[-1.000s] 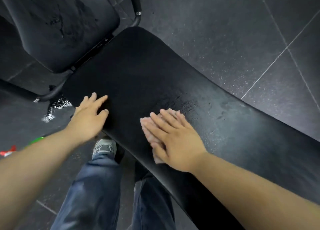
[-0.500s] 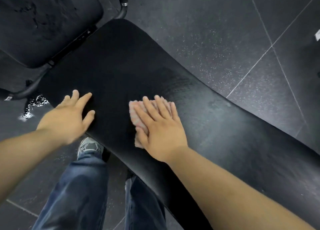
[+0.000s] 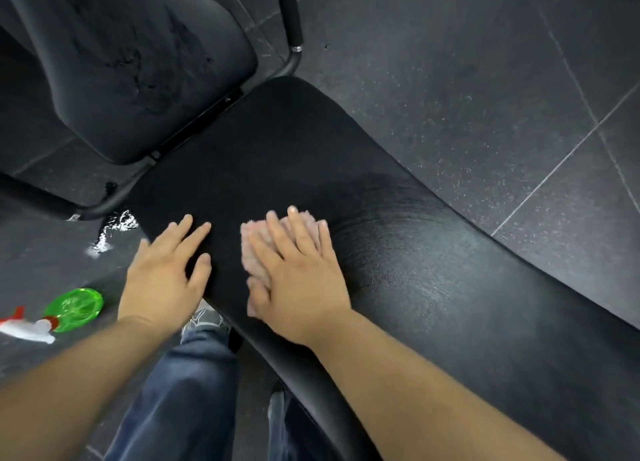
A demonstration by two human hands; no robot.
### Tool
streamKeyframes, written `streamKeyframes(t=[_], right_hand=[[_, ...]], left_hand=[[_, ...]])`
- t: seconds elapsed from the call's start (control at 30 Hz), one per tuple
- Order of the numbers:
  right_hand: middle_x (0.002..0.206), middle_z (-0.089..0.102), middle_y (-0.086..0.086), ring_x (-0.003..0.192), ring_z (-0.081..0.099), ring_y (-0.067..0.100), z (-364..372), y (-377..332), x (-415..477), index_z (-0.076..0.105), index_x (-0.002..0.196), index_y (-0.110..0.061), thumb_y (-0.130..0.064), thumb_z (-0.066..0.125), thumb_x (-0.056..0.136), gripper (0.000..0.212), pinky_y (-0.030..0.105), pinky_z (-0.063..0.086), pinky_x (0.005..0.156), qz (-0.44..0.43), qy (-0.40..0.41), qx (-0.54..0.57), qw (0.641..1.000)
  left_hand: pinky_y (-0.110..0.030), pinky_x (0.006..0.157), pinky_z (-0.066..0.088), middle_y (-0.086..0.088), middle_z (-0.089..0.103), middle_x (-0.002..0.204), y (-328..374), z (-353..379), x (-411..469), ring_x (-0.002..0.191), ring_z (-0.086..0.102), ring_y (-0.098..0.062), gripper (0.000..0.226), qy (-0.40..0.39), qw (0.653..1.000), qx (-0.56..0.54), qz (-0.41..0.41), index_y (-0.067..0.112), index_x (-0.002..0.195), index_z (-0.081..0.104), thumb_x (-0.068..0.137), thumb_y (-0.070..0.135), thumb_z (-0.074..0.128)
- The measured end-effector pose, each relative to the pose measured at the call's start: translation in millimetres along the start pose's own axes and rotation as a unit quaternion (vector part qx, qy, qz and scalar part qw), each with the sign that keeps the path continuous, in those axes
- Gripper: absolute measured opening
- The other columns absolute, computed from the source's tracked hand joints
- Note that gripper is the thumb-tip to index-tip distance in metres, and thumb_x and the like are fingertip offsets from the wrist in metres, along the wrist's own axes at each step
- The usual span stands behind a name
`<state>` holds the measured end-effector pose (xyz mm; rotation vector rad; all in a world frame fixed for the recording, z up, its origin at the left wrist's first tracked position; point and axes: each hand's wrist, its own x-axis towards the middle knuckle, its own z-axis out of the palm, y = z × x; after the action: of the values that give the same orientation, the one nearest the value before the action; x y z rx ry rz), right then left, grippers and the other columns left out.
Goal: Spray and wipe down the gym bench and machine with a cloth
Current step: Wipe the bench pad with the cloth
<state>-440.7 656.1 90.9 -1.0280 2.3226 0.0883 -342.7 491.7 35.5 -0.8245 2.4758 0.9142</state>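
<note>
1. Worktop (image 3: pixel 277 141): a long black padded bench that runs from the upper middle of the view down to the lower right.
2. Cloth (image 3: pixel 251 249): pale pink and crumpled. It lies flat on the worktop near its left edge, about midway along the visible pad.
3. Right grip (image 3: pixel 304 287): a bare hand, palm down on the cloth. The fingers are straight and slightly spread, pressing the cloth onto the worktop. The cloth shows past the fingertips and the thumb side.
4. Left grip (image 3: pixel 162 280): a bare hand lying flat on the worktop's left edge, just beside the cloth but apart from it. The fingers are straight and spread, and it holds nothing.
5. The worktop surface right of the cloth has a dull sheen with curved streaks. The end farther from the person looks matte.
6. Seat pad (image 3: pixel 138 62): black with a mottled surface, just beyond the worktop's far end, on a black tube frame (image 3: pixel 292 17).
7. Spray bottle (image 3: pixel 74 310): green with a white and red head, on the floor (image 3: pixel 450 62) left of the worktop.
8. White splash (image 3: pixel 110 232): on the floor by the worktop's left edge.
9. Jeans (image 3: pixel 180 398) and a grey shoe (image 3: pixel 204 318) show below the worktop's left edge.
</note>
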Motion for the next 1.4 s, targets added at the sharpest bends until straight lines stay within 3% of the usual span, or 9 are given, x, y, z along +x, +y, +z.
streamKeyframes(t=[0.13, 0.23, 0.33, 0.6, 0.83, 0.97, 1.07, 1.23, 1.4], right_hand=[[0.157, 0.035, -0.004, 0.148, 0.022, 0.029, -28, 77, -24, 0.037, 0.151, -0.028, -0.05, 0.027, 0.094, 0.062, 0.054, 0.013, 0.118, -0.024, 0.008, -0.067, 0.997], [0.165, 0.009, -0.005, 0.151, -0.002, 0.029, -64, 137, 19, 0.01, 0.157, -0.03, -0.054, 0.008, 0.092, 0.07, 0.054, 0.003, 0.118, 0.11, -0.029, -0.074, 0.991], [0.165, 0.0, -0.001, 0.15, -0.01, 0.031, -66, 131, 88, 0.001, 0.157, -0.028, -0.049, 0.023, 0.097, 0.067, 0.058, 0.0, 0.118, 0.197, -0.022, -0.041, 0.979], [0.164, 0.017, -0.003, 0.151, 0.003, 0.024, -5, 1, 59, 0.019, 0.156, -0.027, -0.044, 0.022, 0.097, 0.062, 0.05, -0.007, 0.119, -0.154, -0.074, -0.04, 0.984], [0.165, 0.004, -0.008, 0.152, -0.003, 0.024, -76, 145, 119, -0.001, 0.157, -0.035, -0.052, 0.005, 0.095, 0.064, 0.052, 0.001, 0.119, 0.034, -0.067, -0.133, 0.988], [0.165, 0.001, 0.002, 0.151, -0.007, 0.028, -49, 90, 169, -0.002, 0.157, -0.023, -0.043, 0.016, 0.102, 0.062, 0.051, 0.0, 0.12, 0.092, -0.019, -0.137, 0.986], [0.165, 0.002, 0.004, 0.151, -0.007, 0.028, -11, 13, 152, 0.001, 0.157, -0.023, -0.043, 0.013, 0.1, 0.062, 0.052, -0.005, 0.119, -0.021, -0.033, -0.11, 0.993], [0.156, 0.037, -0.001, 0.147, 0.026, 0.025, -7, 1, 62, 0.037, 0.15, -0.025, -0.045, 0.03, 0.092, 0.062, 0.05, 0.015, 0.119, -0.24, -0.096, -0.048, 0.965], [0.163, 0.017, -0.007, 0.151, 0.008, 0.026, -54, 98, 100, 0.011, 0.155, -0.042, -0.049, 0.015, 0.095, 0.06, 0.055, 0.008, 0.118, -0.029, -0.06, -0.112, 0.991]], left_hand=[[-0.041, 0.119, 0.021, -0.002, 0.035, 0.156, -3, -4, 4, 0.146, 0.027, -0.027, 0.043, -0.001, 0.998, -0.05, -0.04, 0.033, 0.14, 0.052, 0.098, 0.025, 0.053], [-0.035, 0.116, 0.025, 0.005, 0.04, 0.154, -4, -4, 8, 0.144, 0.031, -0.02, 0.044, 0.019, 0.998, -0.045, -0.046, 0.036, 0.138, 0.053, 0.096, 0.021, 0.055], [-0.04, 0.112, 0.033, 0.007, 0.045, 0.15, -4, -3, 8, 0.139, 0.038, -0.023, 0.045, 0.042, 0.997, -0.042, -0.044, 0.032, 0.136, 0.056, 0.095, 0.015, 0.054], [-0.032, 0.115, 0.024, -0.007, 0.037, 0.154, -32, -3, 14, 0.14, 0.036, -0.023, 0.051, 0.068, 0.969, -0.164, -0.17, 0.016, 0.143, 0.047, 0.094, 0.018, 0.06], [-0.043, 0.104, 0.043, 0.001, 0.04, 0.148, -33, 0, 18, 0.119, 0.057, -0.025, 0.039, 0.076, 0.964, -0.176, -0.184, 0.019, 0.135, 0.05, 0.096, 0.019, 0.053], [-0.042, 0.091, 0.047, -0.001, 0.051, 0.131, -38, 0, 27, 0.103, 0.06, -0.029, 0.034, 0.11, 0.968, -0.131, -0.184, 0.019, 0.124, 0.056, 0.092, 0.008, 0.047], [-0.034, 0.098, 0.046, 0.005, 0.055, 0.131, -53, 0, 25, 0.102, 0.064, -0.016, 0.043, 0.113, 0.965, -0.176, -0.157, 0.023, 0.119, 0.061, 0.09, -0.002, 0.043], [-0.015, 0.077, 0.051, 0.005, 0.063, 0.118, -51, -12, 29, 0.088, 0.068, -0.003, 0.042, 0.12, 0.823, -0.481, -0.277, 0.022, 0.112, 0.063, 0.101, -0.003, 0.031], [-0.026, 0.089, 0.051, 0.001, 0.066, 0.121, -51, -11, 27, 0.106, 0.066, -0.015, 0.041, 0.079, 0.74, -0.586, -0.321, 0.024, 0.107, 0.064, 0.1, -0.001, 0.033]])
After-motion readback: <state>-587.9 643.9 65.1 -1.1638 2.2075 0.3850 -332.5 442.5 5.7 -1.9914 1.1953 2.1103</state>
